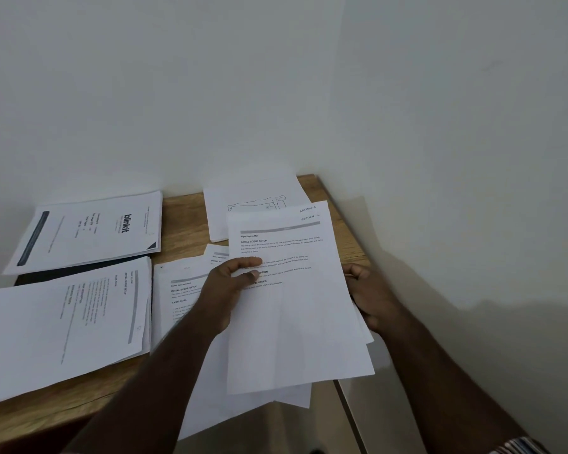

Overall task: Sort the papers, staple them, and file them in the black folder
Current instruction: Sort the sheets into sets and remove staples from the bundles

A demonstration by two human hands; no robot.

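- Far to the left of my left hand, a stack of white printed sheets [66,326] lies sideways on the light brown wooden table [184,217].
- Just beyond that stack, the flat black folder [79,271] shows only as a dark strip, because a second white stack with a printed logo on top [89,232] lies over its far part.
- Under my left forearm, a loose white page with grey headings [177,290] lies on the table.
- My left hand [228,290] pinches the left edge of a white sheaf of printed papers [289,306], thumb on top over the text.
- That sheaf is lifted over the table's right edge, and handwritten notes mark its top corner.
- Beyond my hands, a white sheet with a line drawing [253,204] lies flat near the wall.
- My right hand [369,296] grips the sheaf's right edge, fingers curled behind the pages.
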